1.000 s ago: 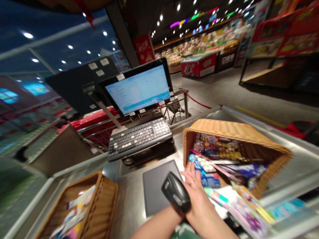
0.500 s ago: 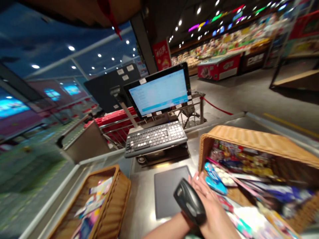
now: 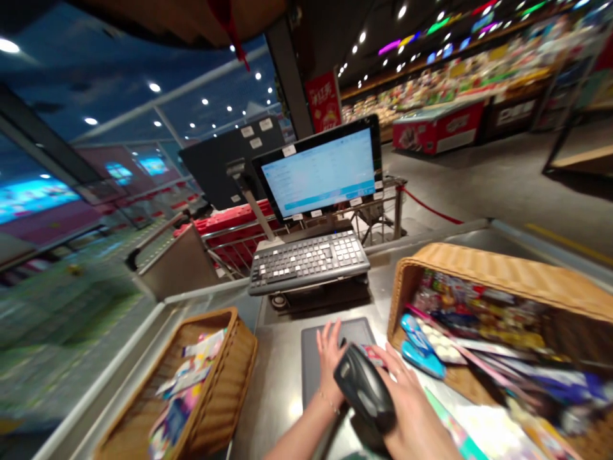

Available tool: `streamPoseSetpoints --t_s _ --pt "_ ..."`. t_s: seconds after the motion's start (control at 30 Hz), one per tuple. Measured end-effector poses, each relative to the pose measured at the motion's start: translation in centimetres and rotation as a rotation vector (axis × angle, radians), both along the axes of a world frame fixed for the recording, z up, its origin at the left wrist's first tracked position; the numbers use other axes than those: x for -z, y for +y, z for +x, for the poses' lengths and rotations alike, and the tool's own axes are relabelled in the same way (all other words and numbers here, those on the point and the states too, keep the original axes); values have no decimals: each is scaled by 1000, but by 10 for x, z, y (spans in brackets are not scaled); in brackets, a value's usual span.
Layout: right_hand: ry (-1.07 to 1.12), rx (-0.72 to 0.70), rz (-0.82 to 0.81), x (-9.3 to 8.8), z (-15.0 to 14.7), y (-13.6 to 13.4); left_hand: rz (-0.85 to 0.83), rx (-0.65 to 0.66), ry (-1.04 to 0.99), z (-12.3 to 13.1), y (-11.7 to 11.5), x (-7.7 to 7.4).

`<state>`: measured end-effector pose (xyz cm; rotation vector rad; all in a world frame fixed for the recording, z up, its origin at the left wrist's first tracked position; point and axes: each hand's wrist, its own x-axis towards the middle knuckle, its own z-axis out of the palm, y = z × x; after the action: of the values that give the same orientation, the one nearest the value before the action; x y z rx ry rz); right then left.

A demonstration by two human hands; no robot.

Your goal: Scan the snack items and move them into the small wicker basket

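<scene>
Over silver-metal countertop [image 3: 278, 367], the rounded black scanner [image 3: 364, 388] risked being bumped by the spread left hand [image 3: 330, 364] or right hand [image 3: 410, 401], grip unclear.

Dim overall, lit from above by small ceiling lights [image 3: 363, 37]. Glowing pale blue at the screen [image 3: 320, 171], washed out white on the packets [image 3: 486, 425] at lower right — glinting along the metal desk [image 3: 275, 367]. Shadowed beneath the keyboard [image 3: 311, 259]. Fairly clear near the middle — smeared and stretched toward the edges.
</scene>
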<state>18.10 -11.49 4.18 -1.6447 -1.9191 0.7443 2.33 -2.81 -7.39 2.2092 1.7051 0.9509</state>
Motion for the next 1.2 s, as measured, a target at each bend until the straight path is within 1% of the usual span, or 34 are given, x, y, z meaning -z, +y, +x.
streamPoseSetpoints --t_s 0.07,0.17,0.4,0.57,0.8,1.0,1.2 --pt "0 8 -11 -4 -2 0 6 3 64 -9 2 -2" --pt "6 12 -20 -6 -3 -1 77 -29 128 -22 4 -4" --pt "6 -49 -42 3 1 -5 225 -142 157 -50 17 -1" --pt "-19 -65 -46 5 1 -4 246 -195 171 -66 29 -3" --pt "56 -53 -23 13 1 -4 274 -236 181 -84 41 -4" --pt "67 -54 19 23 1 -2 289 -280 167 -97 45 -3" --pt "29 -77 4 28 1 -1 294 -305 133 -108 48 -3"
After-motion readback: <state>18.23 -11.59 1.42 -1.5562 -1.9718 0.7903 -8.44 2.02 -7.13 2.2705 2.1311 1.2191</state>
